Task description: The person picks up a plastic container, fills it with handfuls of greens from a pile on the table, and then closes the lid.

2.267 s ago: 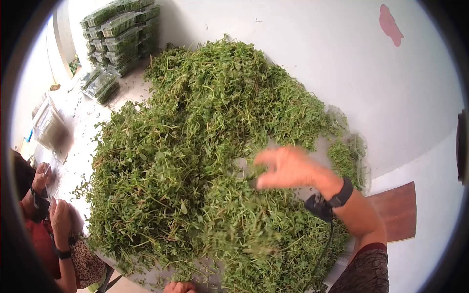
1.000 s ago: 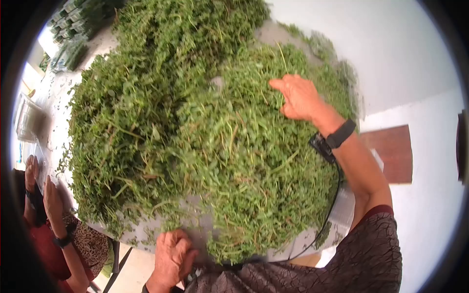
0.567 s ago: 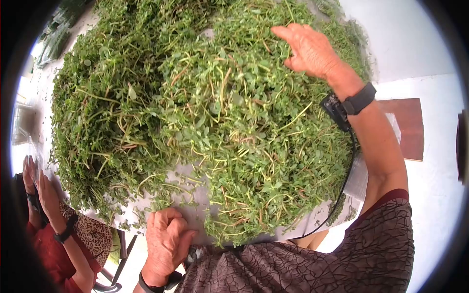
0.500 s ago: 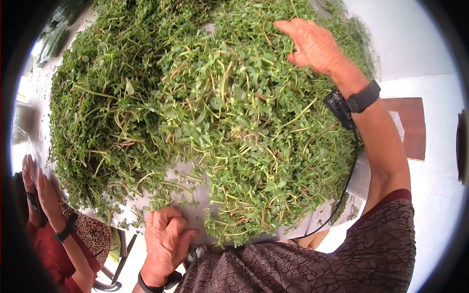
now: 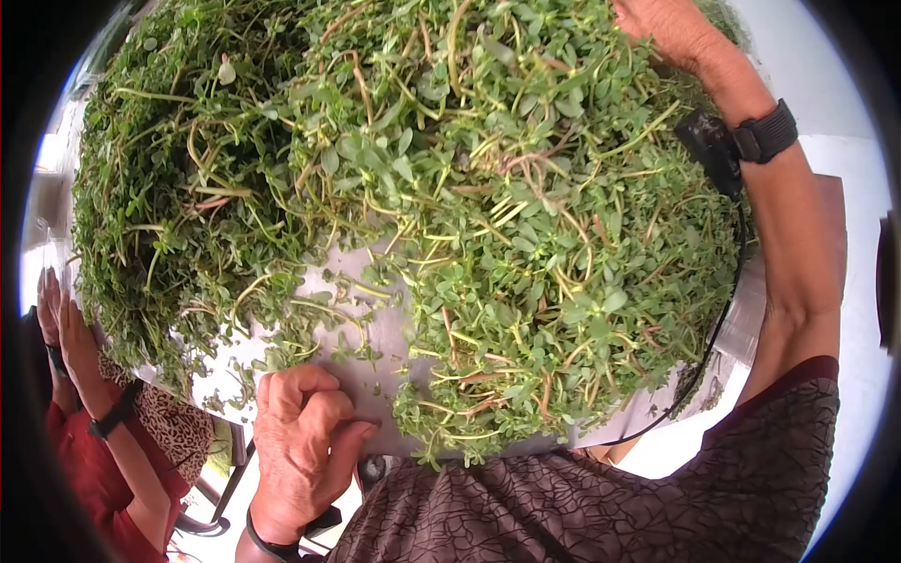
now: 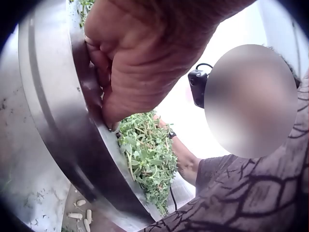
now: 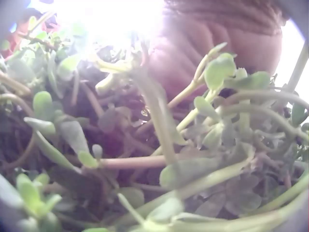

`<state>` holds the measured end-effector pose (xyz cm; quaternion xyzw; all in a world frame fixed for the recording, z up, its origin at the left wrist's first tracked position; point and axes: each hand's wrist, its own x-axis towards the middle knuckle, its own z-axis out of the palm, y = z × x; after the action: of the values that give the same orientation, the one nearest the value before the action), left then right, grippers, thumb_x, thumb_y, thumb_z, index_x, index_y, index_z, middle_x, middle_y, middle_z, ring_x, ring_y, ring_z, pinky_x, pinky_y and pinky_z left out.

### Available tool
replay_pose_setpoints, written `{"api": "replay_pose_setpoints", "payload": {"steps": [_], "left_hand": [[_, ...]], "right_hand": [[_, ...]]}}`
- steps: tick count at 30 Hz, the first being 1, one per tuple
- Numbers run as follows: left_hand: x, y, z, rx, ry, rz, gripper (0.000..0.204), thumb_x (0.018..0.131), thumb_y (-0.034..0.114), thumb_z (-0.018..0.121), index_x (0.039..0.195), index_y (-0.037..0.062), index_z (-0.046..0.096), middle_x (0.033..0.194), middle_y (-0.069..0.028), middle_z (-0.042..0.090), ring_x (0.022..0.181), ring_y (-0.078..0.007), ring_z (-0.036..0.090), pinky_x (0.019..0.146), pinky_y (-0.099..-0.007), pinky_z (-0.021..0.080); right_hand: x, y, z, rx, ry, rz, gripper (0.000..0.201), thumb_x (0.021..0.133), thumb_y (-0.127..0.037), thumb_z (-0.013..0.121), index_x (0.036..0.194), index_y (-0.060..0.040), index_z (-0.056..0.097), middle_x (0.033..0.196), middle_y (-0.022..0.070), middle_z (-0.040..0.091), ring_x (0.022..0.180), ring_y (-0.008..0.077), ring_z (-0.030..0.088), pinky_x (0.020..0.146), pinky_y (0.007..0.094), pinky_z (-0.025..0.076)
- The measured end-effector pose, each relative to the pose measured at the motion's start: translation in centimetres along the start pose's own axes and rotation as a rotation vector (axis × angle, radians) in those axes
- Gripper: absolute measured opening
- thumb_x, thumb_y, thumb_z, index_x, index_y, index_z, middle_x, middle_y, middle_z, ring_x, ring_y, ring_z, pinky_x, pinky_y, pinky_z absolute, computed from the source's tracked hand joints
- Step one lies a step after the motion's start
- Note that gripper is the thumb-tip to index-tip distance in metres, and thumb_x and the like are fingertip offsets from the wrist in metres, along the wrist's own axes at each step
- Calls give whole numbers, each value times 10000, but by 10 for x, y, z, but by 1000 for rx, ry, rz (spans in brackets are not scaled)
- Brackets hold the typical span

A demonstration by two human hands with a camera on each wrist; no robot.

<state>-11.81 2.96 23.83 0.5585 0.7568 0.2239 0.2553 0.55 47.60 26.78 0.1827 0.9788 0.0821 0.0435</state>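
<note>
Cut purslane (image 5: 526, 188) with green leaves and pinkish stems lies in a wide heap over a metal-topped table (image 5: 389, 399). My left hand (image 5: 302, 441) rests at the near edge, its fingers curled under; the left wrist view shows the thumb tip on the metal rim and nothing held. At the top of the head view my right hand (image 5: 671, 33) is deep among the far right stems, its fingertips cut off. In the right wrist view the right hand (image 7: 217, 43) sits behind stems that hide its fingers.
Another person's hands (image 5: 77, 347) are pressed close together at the left edge. A black cable (image 5: 704, 366) hangs from my right wrist camera (image 5: 710, 150) along the heap's right side. Several small pale pieces (image 6: 88, 217) show below the rim in the left wrist view.
The head view has swung down and closer, so the stacked packs of greens have left it. My right hand has gone from above the heap into the stems. The left hand stays at the edge.
</note>
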Motion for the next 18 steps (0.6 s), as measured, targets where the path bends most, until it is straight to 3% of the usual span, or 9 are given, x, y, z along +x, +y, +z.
{"api": "replay_pose_setpoints", "payload": {"steps": [4, 7, 8, 9, 11, 15, 17, 18], "left_hand": [[-1, -1, 2, 5, 11, -5, 322, 592, 87, 795, 834, 100, 584, 972, -85, 534, 865, -294, 500, 741, -396, 412], [-1, 0, 2, -3, 5, -23, 327, 587, 88, 798, 831, 103, 581, 975, -84, 532, 863, -295, 501, 740, -400, 412], [-2, -1, 2, -1, 5, -25, 327, 587, 88, 798, 831, 103, 581, 975, -84, 532, 863, -295, 501, 740, -400, 412], [-2, -1, 1, 9, -1, -23, 328, 586, 87, 798, 829, 103, 578, 978, -84, 531, 864, -296, 502, 741, -401, 413], [-1, -1, 2, 20, 7, -15, 329, 584, 85, 797, 827, 103, 576, 980, -84, 530, 865, -297, 503, 743, -403, 413], [-3, 0, 3, 15, 31, -18, 330, 583, 73, 794, 821, 99, 566, 982, -87, 528, 878, -304, 507, 758, -403, 414], [-3, -1, 5, 6, 52, 0, 331, 583, 70, 793, 818, 97, 562, 982, -88, 527, 884, -307, 508, 764, -403, 415], [-4, -1, 6, 13, 64, 4, 332, 583, 68, 793, 814, 94, 556, 984, -91, 527, 889, -309, 509, 766, -403, 416]], "right_hand": [[0, -2, 2, 17, -24, 82, 443, 749, -57, 695, 1162, -38, 535, 785, 117, 474, 746, 258, 516, 676, 411, 442], [0, -1, 5, -91, 76, 11, 166, 852, -121, 635, 983, -50, 561, 689, 60, 410, 641, 208, 454, 641, 391, 429], [-1, -3, 5, -17, 83, 31, 237, 924, -249, 582, 792, -71, 495, 667, 25, 370, 582, 167, 399, 613, 381, 417], [-4, -12, -1, -19, 87, 31, 237, 924, -249, 582, 792, -71, 495, 667, 25, 370, 582, 167, 399, 613, 381, 417], [-8, -33, -16, 657, 4, 534, 360, 955, -333, 533, 705, -98, 426, 651, 2, 349, 549, 139, 363, 571, 358, 395], [-9, -38, -12, 760, 64, 621, 314, 947, -316, 547, 734, -97, 475, 647, -1, 352, 547, 139, 362, 545, 333, 376], [-9, -33, -7, 704, 99, 483, 336, 932, -331, 560, 712, -99, 457, 641, -5, 352, 550, 138, 373, 542, 333, 376], [-18, -47, -20, 876, 94, 681, 242, 922, -282, 583, 825, -74, 506, 682, 10, 372, 595, 133, 425, 540, 333, 389]]}}
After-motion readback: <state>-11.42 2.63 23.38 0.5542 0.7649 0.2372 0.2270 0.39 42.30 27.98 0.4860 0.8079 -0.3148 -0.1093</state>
